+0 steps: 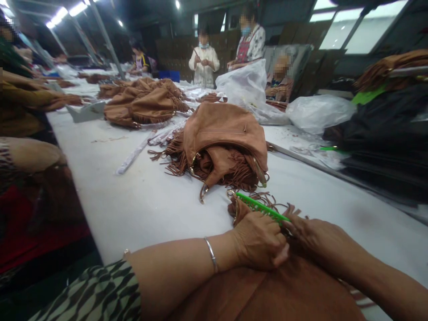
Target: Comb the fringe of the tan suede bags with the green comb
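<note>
A brown fringed bag (267,292) lies before me at the table's near edge, running out of view at the bottom. My left hand (259,238), fingers curled, grips the bag near its zipped, fringed edge. To its right, my right hand (316,234) holds one end of a green comb (259,207). The comb lies slantwise over the fringe (272,200), its far end by a metal ring. Some of the right fingers are hidden behind the left hand. Just beyond is another brown fringed bag (227,122), its opening facing me.
More brown bags (143,102) are heaped at the back left of the white table (133,209). Wrapped strips (133,156), clear plastic bags (244,87) and a long grey bar (314,165) lie about. A dark stack (384,133) stands right. Other people work around the table.
</note>
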A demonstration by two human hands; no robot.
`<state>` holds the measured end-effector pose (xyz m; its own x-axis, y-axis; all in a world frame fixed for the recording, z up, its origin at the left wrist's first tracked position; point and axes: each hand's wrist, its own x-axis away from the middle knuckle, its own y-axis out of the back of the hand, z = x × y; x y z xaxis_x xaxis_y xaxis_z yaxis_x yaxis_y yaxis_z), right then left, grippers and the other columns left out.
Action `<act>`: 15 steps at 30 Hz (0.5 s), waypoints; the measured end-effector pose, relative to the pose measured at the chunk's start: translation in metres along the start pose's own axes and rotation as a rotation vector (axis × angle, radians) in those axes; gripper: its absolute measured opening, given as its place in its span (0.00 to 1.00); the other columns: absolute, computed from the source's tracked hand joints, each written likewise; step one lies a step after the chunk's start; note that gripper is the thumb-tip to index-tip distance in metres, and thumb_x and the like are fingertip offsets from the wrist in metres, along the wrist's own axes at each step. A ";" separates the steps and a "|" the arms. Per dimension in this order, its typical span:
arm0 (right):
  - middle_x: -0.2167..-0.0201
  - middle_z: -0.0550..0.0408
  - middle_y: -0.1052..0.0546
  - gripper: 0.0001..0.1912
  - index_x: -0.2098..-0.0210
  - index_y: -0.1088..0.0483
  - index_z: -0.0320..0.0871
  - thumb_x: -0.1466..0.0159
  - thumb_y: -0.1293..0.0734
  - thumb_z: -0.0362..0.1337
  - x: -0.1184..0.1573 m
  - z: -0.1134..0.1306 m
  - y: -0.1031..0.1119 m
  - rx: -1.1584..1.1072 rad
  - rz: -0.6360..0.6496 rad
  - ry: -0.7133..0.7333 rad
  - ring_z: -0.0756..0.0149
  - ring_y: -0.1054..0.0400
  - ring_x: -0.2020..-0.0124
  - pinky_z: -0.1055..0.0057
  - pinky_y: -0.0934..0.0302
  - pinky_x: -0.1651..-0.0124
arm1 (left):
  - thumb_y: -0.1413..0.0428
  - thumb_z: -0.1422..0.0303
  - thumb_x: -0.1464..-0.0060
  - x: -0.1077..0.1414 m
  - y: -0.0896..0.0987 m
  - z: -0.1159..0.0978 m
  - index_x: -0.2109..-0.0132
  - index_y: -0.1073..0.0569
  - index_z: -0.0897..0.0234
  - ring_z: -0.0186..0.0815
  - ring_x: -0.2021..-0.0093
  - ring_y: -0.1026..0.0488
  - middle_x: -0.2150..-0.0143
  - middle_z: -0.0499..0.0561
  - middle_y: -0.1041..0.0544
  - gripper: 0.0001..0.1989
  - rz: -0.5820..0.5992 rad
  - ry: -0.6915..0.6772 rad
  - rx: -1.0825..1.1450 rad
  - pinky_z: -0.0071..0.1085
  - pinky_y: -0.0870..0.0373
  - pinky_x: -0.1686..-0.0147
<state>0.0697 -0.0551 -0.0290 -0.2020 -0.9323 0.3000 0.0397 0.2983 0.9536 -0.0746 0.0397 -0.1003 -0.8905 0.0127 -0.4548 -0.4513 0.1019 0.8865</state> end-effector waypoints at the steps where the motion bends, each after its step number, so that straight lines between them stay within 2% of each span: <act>1: 0.68 0.50 0.22 0.16 0.56 0.32 0.46 0.33 0.48 0.42 -0.003 0.005 0.002 0.010 0.032 -0.022 0.59 0.27 0.68 0.69 0.43 0.69 | 0.56 0.62 0.42 0.000 0.000 0.000 0.68 0.27 0.64 0.39 0.64 0.30 0.68 0.54 0.26 0.16 0.008 -0.007 -0.004 0.37 0.38 0.67; 4: 0.64 0.45 0.22 0.16 0.51 0.35 0.44 0.35 0.45 0.40 -0.002 -0.001 0.000 0.077 0.014 -0.149 0.52 0.27 0.64 0.66 0.43 0.69 | 0.57 0.62 0.42 -0.001 0.002 0.000 0.68 0.28 0.64 0.39 0.65 0.30 0.69 0.53 0.27 0.16 0.005 -0.020 0.002 0.38 0.39 0.68; 8: 0.68 0.45 0.22 0.12 0.59 0.35 0.45 0.34 0.47 0.37 0.006 -0.034 -0.012 0.150 0.015 -0.298 0.53 0.27 0.68 0.67 0.47 0.73 | 0.56 0.61 0.41 -0.003 0.005 0.000 0.68 0.29 0.64 0.38 0.65 0.31 0.68 0.54 0.27 0.16 0.034 0.001 0.005 0.38 0.40 0.67; 11: 0.70 0.42 0.23 0.16 0.60 0.34 0.43 0.33 0.51 0.34 0.001 -0.054 -0.017 0.185 -0.025 -0.355 0.53 0.27 0.70 0.65 0.48 0.72 | 0.54 0.60 0.42 -0.003 0.006 -0.001 0.66 0.29 0.64 0.38 0.63 0.31 0.67 0.54 0.27 0.14 0.054 0.016 -0.004 0.38 0.40 0.66; 15: 0.64 0.34 0.24 0.24 0.57 0.33 0.37 0.32 0.57 0.36 -0.022 -0.081 -0.009 0.123 -0.083 -0.475 0.49 0.28 0.65 0.62 0.45 0.68 | 0.52 0.61 0.44 -0.002 0.006 -0.002 0.67 0.30 0.63 0.37 0.64 0.32 0.68 0.52 0.28 0.12 0.035 0.021 0.001 0.37 0.40 0.67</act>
<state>0.1529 -0.0535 -0.0427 -0.6241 -0.7663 0.1526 -0.1056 0.2761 0.9553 -0.0758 0.0387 -0.0935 -0.9069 -0.0045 -0.4214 -0.4196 0.1027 0.9019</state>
